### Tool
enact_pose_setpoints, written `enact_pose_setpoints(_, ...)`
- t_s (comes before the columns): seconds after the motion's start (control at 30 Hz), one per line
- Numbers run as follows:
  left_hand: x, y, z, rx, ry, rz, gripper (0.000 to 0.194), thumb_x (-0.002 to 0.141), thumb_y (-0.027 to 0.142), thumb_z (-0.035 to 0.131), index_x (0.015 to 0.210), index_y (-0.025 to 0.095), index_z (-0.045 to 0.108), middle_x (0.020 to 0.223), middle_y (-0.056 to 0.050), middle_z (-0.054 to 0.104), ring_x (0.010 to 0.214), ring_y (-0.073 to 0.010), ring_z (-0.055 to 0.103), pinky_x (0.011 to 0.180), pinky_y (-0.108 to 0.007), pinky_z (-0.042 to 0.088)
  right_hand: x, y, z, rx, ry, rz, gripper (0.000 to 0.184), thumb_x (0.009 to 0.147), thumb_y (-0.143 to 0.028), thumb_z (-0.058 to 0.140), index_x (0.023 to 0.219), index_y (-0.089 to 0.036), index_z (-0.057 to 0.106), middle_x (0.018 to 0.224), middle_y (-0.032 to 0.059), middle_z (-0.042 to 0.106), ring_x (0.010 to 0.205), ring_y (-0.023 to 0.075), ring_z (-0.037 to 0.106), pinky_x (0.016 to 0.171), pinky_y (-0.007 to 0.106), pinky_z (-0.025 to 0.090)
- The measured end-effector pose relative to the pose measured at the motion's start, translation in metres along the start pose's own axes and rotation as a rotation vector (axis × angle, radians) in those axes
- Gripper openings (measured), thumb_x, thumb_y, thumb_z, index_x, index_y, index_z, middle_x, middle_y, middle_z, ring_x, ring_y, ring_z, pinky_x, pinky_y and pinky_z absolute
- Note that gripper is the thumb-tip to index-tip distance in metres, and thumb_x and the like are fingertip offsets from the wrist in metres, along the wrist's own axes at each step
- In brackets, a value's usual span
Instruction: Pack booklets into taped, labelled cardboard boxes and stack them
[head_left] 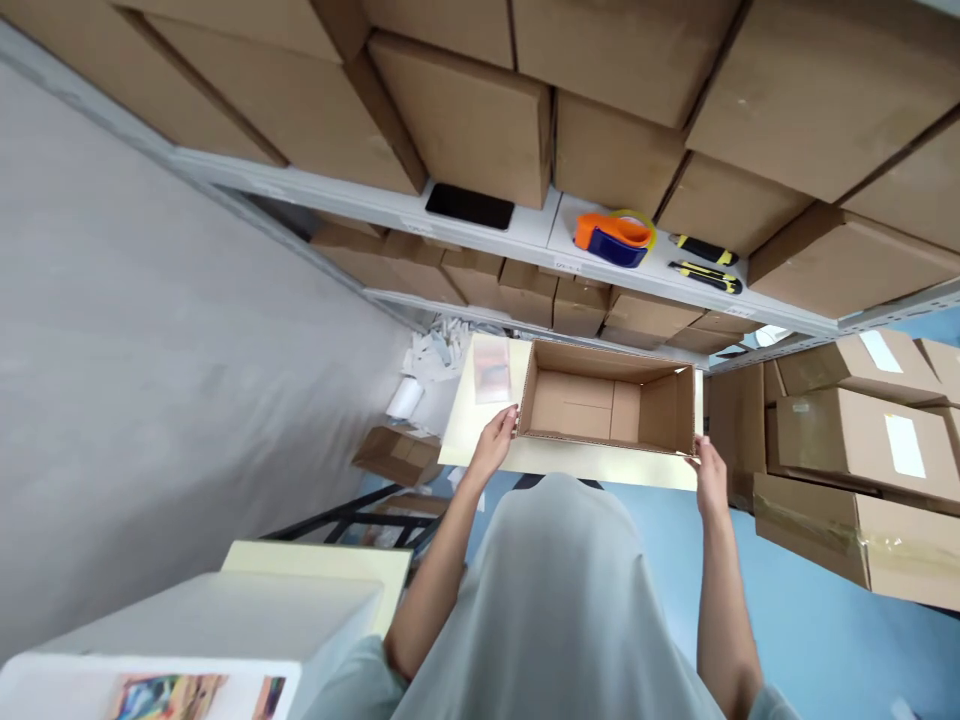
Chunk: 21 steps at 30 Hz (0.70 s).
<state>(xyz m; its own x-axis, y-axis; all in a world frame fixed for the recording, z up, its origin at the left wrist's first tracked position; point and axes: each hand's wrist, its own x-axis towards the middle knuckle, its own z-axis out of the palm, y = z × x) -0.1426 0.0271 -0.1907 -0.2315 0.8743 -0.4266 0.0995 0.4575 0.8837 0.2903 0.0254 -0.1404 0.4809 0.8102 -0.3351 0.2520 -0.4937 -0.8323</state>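
An open, topless cardboard box (pixel 574 388) lies on a pale yellow tabletop (pixel 480 425), its inside facing up with nothing in it. My left hand (pixel 495 440) grips the box at its near left corner, thumb and fingers pinched on the wall. At the near right corner, my right hand (pixel 709 470) holds the box the same way. Left of the box, a flat clear plastic piece (pixel 492 370) rests on the tabletop.
A metal shelf (pixel 525 220) full of cardboard boxes rises behind the table. On it lie a black phone (pixel 470 206), an orange and blue tape dispenser (pixel 615 240) and two utility knives (pixel 705 265). Taped boxes (pixel 832 430) are stacked at right; a grey wall (pixel 187 370) stands left.
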Motion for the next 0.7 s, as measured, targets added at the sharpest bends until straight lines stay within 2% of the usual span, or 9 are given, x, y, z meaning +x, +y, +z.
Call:
enact_pose_setpoints(0.13, 0.006, -0.004, -0.014, -0.070, 0.010, -0.012, 0.073, 0.097, 0.072, 0.055, 0.136, 0.014, 0.071, 0.136, -0.020, 0.076, 0.107, -0.0272, 0.075, 0.097, -0.042, 0.062, -0.012, -0.054, 0.004, -0.109, 0.182, -0.223, 0.073, 0.097, -0.075, 0.055, 0.128, -0.013, 0.077, 0.135, 0.0205, 0.076, 0.125, 0.0340, 0.072, 0.107, 0.052, 0.058)
enact_pose_setpoints(0.2, 0.012, -0.008, -0.025, -0.067, 0.039, 0.002, 0.068, 0.098, 0.066, 0.057, 0.138, 0.013, 0.070, 0.139, -0.021, 0.074, 0.111, -0.0270, 0.075, 0.100, -0.042, 0.061, -0.027, -0.088, 0.020, -0.214, 0.236, -0.367, 0.067, 0.099, -0.070, 0.059, 0.132, -0.014, 0.076, 0.136, 0.0200, 0.076, 0.126, 0.0336, 0.071, 0.112, 0.053, 0.054)
enact_pose_setpoints(0.27, 0.019, -0.014, -0.038, -0.053, 0.072, 0.014, 0.062, 0.098, 0.059, 0.058, 0.137, 0.012, 0.070, 0.139, -0.021, 0.074, 0.114, -0.0279, 0.074, 0.102, -0.043, 0.060, -0.047, -0.122, 0.048, -0.275, 0.188, -0.480, 0.062, 0.102, -0.066, 0.060, 0.134, -0.016, 0.075, 0.136, 0.0193, 0.076, 0.123, 0.0324, 0.072, 0.111, 0.052, 0.055)
enact_pose_setpoints(0.33, 0.026, -0.021, -0.050, -0.041, 0.104, 0.020, 0.056, 0.099, 0.053, 0.059, 0.136, 0.012, 0.071, 0.140, -0.020, 0.074, 0.116, -0.0286, 0.074, 0.103, -0.043, 0.060, -0.073, -0.150, 0.085, -0.286, 0.073, -0.577, 0.053, 0.105, -0.060, 0.060, 0.133, -0.019, 0.076, 0.136, 0.0176, 0.076, 0.128, 0.0315, 0.070, 0.113, 0.052, 0.054)
enact_pose_setpoints(0.37, 0.029, -0.024, -0.056, -0.036, 0.119, 0.020, 0.053, 0.099, 0.050, 0.060, 0.135, 0.013, 0.071, 0.141, -0.020, 0.074, 0.117, -0.0287, 0.074, 0.103, -0.043, 0.060, -0.087, -0.162, 0.106, -0.290, -0.023, -0.623, 0.048, 0.106, -0.057, 0.059, 0.134, -0.021, 0.076, 0.138, 0.0162, 0.075, 0.132, 0.0308, 0.068, 0.116, 0.052, 0.053)
enact_pose_setpoints(0.5, 0.047, -0.039, -0.073, -0.036, 0.195, -0.009, 0.041, 0.101, 0.040, 0.062, 0.133, 0.017, 0.072, 0.146, -0.017, 0.071, 0.121, -0.0284, 0.073, 0.105, -0.044, 0.060, -0.141, -0.194, 0.194, -0.271, -0.380, -0.747, 0.036, 0.109, -0.048, 0.058, 0.134, -0.026, 0.074, 0.142, 0.0129, 0.074, 0.137, 0.0292, 0.066, 0.116, 0.052, 0.055)
enact_pose_setpoints(0.6, 0.068, -0.056, -0.083, -0.062, 0.242, -0.041, 0.039, 0.101, 0.037, 0.064, 0.134, 0.017, 0.071, 0.148, -0.018, 0.070, 0.126, -0.0291, 0.072, 0.106, -0.043, 0.060, -0.165, -0.198, 0.260, -0.256, -0.572, -0.700, 0.036, 0.110, -0.041, 0.057, 0.142, -0.028, 0.067, 0.152, 0.0121, 0.068, 0.144, 0.0283, 0.061, 0.120, 0.051, 0.052)
enact_pose_setpoints(0.7, 0.095, -0.078, -0.088, -0.078, 0.243, -0.072, 0.040, 0.101, 0.034, 0.065, 0.136, 0.016, 0.070, 0.146, -0.018, 0.070, 0.123, -0.0293, 0.074, 0.108, -0.045, 0.060, -0.167, -0.181, 0.332, -0.254, -0.651, -0.592, 0.042, 0.108, -0.040, 0.057, 0.147, -0.025, 0.062, 0.158, 0.0145, 0.062, 0.151, 0.0293, 0.055, 0.123, 0.052, 0.049)
